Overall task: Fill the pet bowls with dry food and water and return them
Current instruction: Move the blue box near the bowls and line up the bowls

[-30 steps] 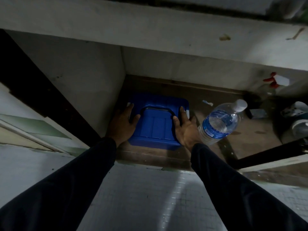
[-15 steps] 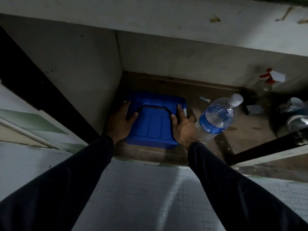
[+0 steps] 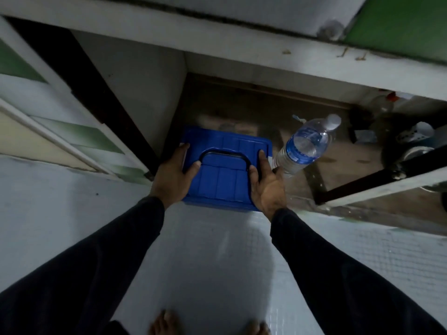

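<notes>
A blue plastic box (image 3: 222, 182) with a lid and a black carry handle (image 3: 222, 154) sits at the front of a low cabinet, its near end out over the white tiled floor. My left hand (image 3: 173, 175) grips its left side with the thumb on the lid. My right hand (image 3: 266, 187) grips its right side the same way. A clear water bottle (image 3: 304, 146) with a blue label and a white cap stands on the cabinet floor just right of the box. No pet bowl can be told apart.
An open cabinet door (image 3: 60, 136) stands at the left and another door (image 3: 377, 189) at the right. A spray bottle (image 3: 384, 102) and dim clutter, with something metallic (image 3: 416, 151), fill the cabinet's right part. My bare feet (image 3: 164, 322) are on the floor below.
The blue box has slid out of the cabinet toward me between both hands; its near end has passed the cabinet's threshold. The bottle has stayed in place.
</notes>
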Tool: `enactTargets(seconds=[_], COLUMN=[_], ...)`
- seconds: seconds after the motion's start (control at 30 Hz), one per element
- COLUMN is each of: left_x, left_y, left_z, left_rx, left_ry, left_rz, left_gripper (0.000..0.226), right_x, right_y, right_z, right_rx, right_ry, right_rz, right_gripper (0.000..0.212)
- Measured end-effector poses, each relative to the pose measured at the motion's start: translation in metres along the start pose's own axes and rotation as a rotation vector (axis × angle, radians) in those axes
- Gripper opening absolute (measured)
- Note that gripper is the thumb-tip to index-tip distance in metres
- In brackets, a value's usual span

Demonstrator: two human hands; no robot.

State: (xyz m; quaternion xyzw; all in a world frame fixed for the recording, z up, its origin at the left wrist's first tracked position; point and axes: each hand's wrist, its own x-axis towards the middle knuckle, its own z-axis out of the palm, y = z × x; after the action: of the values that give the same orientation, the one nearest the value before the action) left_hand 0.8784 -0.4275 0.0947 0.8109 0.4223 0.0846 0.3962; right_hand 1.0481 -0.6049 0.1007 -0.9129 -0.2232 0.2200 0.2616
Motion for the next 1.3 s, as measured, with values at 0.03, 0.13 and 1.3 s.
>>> enactTargets(seconds=[0.03,0.13,1.3], left_x=[-0.013,-0.052,-0.298], left_y=[0.002,0.008,0.322], left_z=[-0.005,-0.020,-0.342], left_rx=[0.000,-0.001,-0.011], left_ry=[0.001,-0.023,-0.030], left_rz=[-0.003,-0.026,-0.102], left_gripper=[0.068,0.068,0.067], right_x=[-0.007,-0.053,-0.328], right_y=[0.001,-0.003,-0.234], right_z=[-0.004,-0.024,-0.372], right_rx=[0.049,0.132,0.017], right_ry=[-0.023,-0.085,-0.116], right_rz=[-0.005,-0.009,0.012], right_gripper=[0.059,0.057,0.059])
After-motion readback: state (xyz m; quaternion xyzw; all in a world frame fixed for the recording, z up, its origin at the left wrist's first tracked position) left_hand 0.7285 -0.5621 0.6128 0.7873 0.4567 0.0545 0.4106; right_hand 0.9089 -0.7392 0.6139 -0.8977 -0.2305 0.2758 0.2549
